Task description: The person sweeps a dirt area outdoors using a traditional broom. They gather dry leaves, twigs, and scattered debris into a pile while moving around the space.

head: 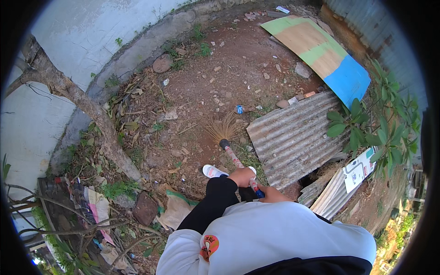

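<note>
My left hand (242, 177) is closed around the red-and-white patterned handle (234, 158) of a stick broom. Close to my body, my right hand (273, 194) grips the same handle near its blue end (259, 193). The broom points away from me, and its thin tan bristles (225, 128) fan out from a black collar (224, 143) onto the dirt. Just beyond the bristle tips lies a small blue-and-white wrapper or cup (239, 109). A white shoe (213, 171) shows left of the handle; the other shoe is mostly hidden behind my left hand.
A corrugated sheet (295, 134) lies to the right, below a painted board (316, 48). A leaning tree trunk (86, 103) stands at left before a white wall (86, 31). A sack (177, 209) and a reddish stone (146, 208) lie near my left side. Leafy branches (385, 127) reach in from the right.
</note>
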Demonstrator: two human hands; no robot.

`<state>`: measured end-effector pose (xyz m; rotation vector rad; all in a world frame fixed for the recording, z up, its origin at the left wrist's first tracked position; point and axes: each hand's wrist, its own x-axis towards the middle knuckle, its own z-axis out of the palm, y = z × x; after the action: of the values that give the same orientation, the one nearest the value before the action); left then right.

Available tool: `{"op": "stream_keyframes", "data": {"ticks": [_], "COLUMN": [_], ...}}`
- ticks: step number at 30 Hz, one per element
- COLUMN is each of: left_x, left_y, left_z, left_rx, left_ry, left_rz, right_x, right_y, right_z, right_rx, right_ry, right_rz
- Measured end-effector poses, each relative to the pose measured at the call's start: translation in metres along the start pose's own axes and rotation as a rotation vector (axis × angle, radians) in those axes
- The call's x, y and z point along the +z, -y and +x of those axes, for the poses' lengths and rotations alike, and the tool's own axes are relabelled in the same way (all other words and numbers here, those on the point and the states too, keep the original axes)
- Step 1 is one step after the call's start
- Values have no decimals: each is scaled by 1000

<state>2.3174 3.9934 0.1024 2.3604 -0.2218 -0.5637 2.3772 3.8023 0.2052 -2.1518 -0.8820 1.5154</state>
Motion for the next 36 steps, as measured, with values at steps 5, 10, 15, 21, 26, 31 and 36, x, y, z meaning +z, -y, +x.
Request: {"op": "stream_keyframes", "data": {"ticks": [5,10,15,21,26,31,36], "left_x": [-45,-108,-133,-131,-141,-171,-197], "left_y": [18,21,35,128,138,127,138], "left_z": [-48,-69,-12,-27,-125,-161,-106], "left_rx": [-161,-127,171,-14,-223,-305,-29], "left_ry": [52,-41,-154,137,34,-111,-270], "left_rz": [9,37,133,92,-23,-2,84], "right_x": [-43,-65,-68,-48,-50,-72,-55], "right_y": [54,77,117,179,190,206,193], "right_z": [3,9,24,101,130,136,110], "right_rx": [-70,-174,-14,163,-139,-242,-108], "right_ry": [179,103,-33,110,385,378,-6], "right_rz": [347,237,314,53,242,243,217]}}
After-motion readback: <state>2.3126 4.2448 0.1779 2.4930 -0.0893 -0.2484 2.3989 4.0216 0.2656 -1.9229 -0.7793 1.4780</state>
